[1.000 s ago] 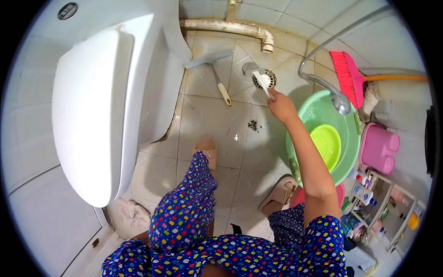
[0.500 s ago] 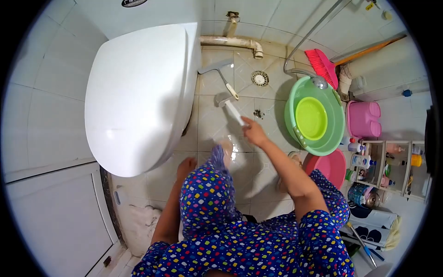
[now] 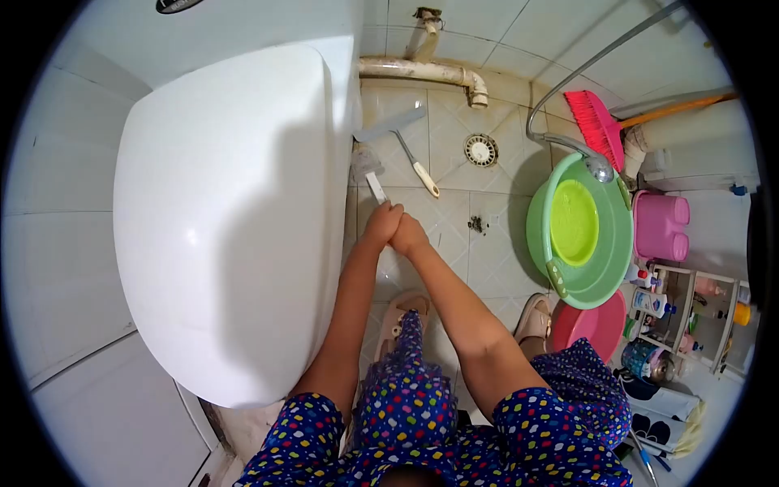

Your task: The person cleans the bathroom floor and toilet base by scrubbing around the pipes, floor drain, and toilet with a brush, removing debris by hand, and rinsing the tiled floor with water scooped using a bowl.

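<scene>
Both my hands are closed together around the white handle of a flat-headed tool [image 3: 376,188]. My left hand [image 3: 382,224] sits uppermost on the grip, while my right hand [image 3: 408,234] presses against it from the right. The tool's pale, wide head rests low by the side of a large white fixture with a shut lid [image 3: 235,211], apparently a toilet. Whether that head is a scraper or a brush, I cannot tell. Just beyond it on the tiles lies another tool with a cream handle [image 3: 426,180] and thin metal shaft, its end by a grey blade [image 3: 393,123].
A round floor drain [image 3: 481,150] and a small dark clump [image 3: 478,225] lie to the right. Farther right stand a green basin [image 3: 540,219] holding a lime bowl [image 3: 574,223], a shower head [image 3: 599,167], a pink broom [image 3: 596,126], a red basin [image 3: 604,325] and a bottle shelf [image 3: 690,316].
My left hand has come up from near my knee and joined my right hand on the handle. The tool has moved left, up against the white fixture, and the view has shifted.
</scene>
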A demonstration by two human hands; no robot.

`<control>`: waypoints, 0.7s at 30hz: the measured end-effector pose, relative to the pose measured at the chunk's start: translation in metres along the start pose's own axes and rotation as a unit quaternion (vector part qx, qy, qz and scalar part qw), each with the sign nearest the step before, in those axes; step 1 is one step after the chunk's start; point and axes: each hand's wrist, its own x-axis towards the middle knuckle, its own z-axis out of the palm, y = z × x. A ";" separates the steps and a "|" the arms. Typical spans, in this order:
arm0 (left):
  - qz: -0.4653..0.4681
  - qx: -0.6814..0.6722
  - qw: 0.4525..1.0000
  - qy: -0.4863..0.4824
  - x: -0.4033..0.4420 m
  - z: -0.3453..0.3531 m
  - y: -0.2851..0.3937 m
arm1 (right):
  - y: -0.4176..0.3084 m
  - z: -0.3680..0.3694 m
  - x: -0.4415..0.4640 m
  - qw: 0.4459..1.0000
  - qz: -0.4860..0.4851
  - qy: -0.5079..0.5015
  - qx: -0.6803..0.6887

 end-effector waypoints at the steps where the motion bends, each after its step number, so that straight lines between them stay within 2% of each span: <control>1: -0.021 0.050 0.999 -0.003 -0.003 0.002 0.000 | 0.003 -0.003 -0.004 1.000 0.001 -0.027 -0.004; 2: 0.062 0.180 0.980 -0.055 -0.019 0.007 -0.035 | 0.010 -0.010 -0.030 0.995 -0.059 -0.084 0.016; 3: 0.154 0.307 0.933 -0.103 -0.042 0.014 -0.072 | 0.028 0.000 -0.060 0.992 -0.096 -0.082 0.023; 4: 0.007 0.210 0.973 -0.096 -0.087 0.030 -0.060 | 0.046 0.010 -0.090 0.987 -0.133 -0.080 0.029; 5: -0.064 0.277 0.957 -0.059 -0.118 0.050 -0.069 | 0.069 0.034 -0.110 0.990 -0.139 -0.031 0.025; 7: -0.134 0.263 0.949 -0.110 -0.157 0.053 -0.018 | 0.060 0.023 -0.140 0.994 -0.080 -0.069 -0.024; 8: -0.140 0.262 0.948 -0.115 -0.154 0.057 -0.021 | 0.062 0.025 -0.136 0.994 -0.074 -0.074 -0.022; 10: -0.067 0.269 0.959 0.054 -0.115 0.054 -0.014 | 0.058 0.019 -0.089 0.996 -0.066 -0.047 -0.043; 11: -0.045 0.228 0.970 0.068 -0.092 0.046 -0.004 | 0.055 0.015 -0.065 0.996 -0.062 -0.044 -0.049; 12: 0.024 0.231 0.968 0.090 -0.067 0.042 -0.009 | 0.056 0.010 -0.044 0.996 -0.051 -0.041 -0.056; 13: 0.001 0.279 0.959 0.050 -0.051 0.039 0.000 | 0.058 0.008 -0.033 0.998 -0.014 -0.046 -0.045; 14: -0.018 0.321 0.945 0.064 -0.057 0.047 0.022 | 0.064 0.005 -0.028 0.998 0.023 -0.047 -0.035; 15: -0.017 0.323 0.945 0.048 -0.059 0.061 0.011 | 0.075 0.001 -0.044 0.998 0.038 -0.044 -0.030; 17: 0.018 0.298 0.949 -0.102 -0.062 0.089 -0.013 | 0.101 -0.014 -0.083 1.000 0.022 0.007 -0.017; 19: 0.028 0.329 0.936 -0.120 -0.095 0.128 0.012 | 0.135 -0.030 -0.126 0.996 0.070 -0.024 -0.048; 21: 0.099 0.278 0.922 -0.249 -0.105 0.153 0.021 | 0.161 -0.051 -0.164 0.996 0.060 0.066 0.029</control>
